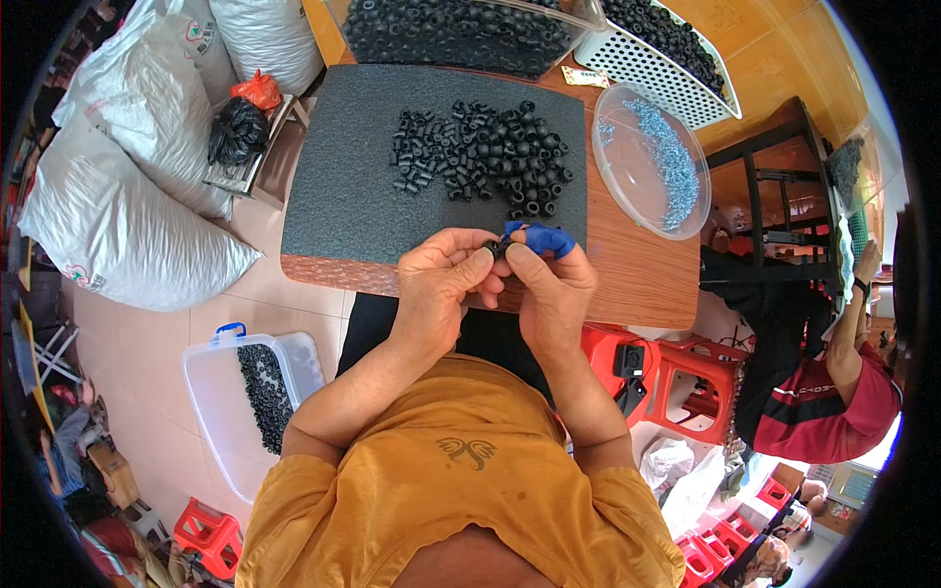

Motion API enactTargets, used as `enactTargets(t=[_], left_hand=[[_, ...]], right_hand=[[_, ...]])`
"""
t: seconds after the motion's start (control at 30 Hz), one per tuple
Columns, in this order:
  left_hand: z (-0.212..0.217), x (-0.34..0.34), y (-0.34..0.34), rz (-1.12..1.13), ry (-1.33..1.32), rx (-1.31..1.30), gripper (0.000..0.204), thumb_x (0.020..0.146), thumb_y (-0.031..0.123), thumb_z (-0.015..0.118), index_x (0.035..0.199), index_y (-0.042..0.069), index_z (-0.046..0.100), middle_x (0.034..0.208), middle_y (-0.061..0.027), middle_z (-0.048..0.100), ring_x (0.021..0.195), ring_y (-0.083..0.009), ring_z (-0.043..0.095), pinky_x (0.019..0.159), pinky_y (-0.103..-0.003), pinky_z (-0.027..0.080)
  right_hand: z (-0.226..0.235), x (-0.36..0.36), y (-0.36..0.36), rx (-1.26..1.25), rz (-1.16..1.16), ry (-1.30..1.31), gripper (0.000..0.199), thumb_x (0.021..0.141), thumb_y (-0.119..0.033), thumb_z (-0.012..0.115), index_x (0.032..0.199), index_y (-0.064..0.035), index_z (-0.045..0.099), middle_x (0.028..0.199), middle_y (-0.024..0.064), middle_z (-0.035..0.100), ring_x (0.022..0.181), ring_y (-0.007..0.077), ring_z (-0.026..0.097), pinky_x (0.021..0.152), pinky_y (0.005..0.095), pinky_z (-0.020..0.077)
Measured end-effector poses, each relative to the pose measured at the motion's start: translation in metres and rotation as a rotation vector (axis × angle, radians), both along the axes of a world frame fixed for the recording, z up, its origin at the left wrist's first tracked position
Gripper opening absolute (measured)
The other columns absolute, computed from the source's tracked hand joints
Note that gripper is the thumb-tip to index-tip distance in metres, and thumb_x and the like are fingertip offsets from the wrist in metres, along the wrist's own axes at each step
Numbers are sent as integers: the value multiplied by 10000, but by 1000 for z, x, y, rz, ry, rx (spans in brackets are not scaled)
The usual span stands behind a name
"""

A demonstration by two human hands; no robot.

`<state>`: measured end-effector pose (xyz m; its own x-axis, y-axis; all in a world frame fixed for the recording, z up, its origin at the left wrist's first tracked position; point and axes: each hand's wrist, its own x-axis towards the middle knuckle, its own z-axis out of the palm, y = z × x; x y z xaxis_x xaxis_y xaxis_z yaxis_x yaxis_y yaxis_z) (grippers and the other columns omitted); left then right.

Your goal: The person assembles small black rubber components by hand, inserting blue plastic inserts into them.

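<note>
One small black part (pixel 497 250) shows in my grip, over the near edge of the table (pixel 642 274); my left fingers (pixel 472 272) and my right fingers (pixel 530 265), which wear blue wrapping (pixel 551 239), are pinched closed on it. Just beyond, one heap of black pieces (pixel 529 157), too many to count, lies on one dark mat (pixel 338 167). Around it stand one round clear tray (pixel 627 181) of tiny blue bits (pixel 668 162), one clear bin (pixel 595 14) and one white basket (pixel 642 69), both filled with black pieces.
</note>
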<state>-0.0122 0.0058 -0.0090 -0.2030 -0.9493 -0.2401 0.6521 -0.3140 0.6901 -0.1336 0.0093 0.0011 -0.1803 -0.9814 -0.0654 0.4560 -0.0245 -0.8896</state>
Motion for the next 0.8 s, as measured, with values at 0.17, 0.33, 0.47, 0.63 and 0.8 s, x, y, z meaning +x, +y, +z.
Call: enactTargets(t=[0.17,0.33,0.47,0.63,0.8], left_hand=[[-1,-1,0,5,-15,-2,176,855,59,551,995,-49,548,803,-117,629,635,-143,586,543,-258,476],[-1,0,1,27,-52,-23,178,847,57,565,988,-49,551,793,-110,629,630,-135,585,545,-244,478],[0,-1,2,40,-70,-47,177,840,51,571,984,-51,553,789,-103,628,629,-128,581,551,-238,479],[0,-2,3,51,-112,-85,171,836,37,569,981,-54,558,785,-96,624,630,-123,577,556,-235,480],[1,-2,2,32,-109,-89,168,836,31,566,981,-54,560,790,-100,624,632,-126,578,553,-235,479]], right_hand=[[1,-1,2,-35,10,134,118,811,-17,619,925,6,603,804,45,627,686,82,575,608,215,481],[3,-3,1,-35,42,163,115,812,-17,618,924,-1,596,819,36,619,692,74,565,607,212,479],[3,-3,1,-62,40,237,108,809,-14,622,912,-8,590,816,23,609,690,67,554,605,209,475],[2,-4,1,-44,37,217,93,806,-14,625,892,-5,592,807,21,608,684,64,555,599,205,474],[6,-3,0,41,13,185,77,802,-9,623,872,1,591,776,27,612,653,72,573,588,207,483]])
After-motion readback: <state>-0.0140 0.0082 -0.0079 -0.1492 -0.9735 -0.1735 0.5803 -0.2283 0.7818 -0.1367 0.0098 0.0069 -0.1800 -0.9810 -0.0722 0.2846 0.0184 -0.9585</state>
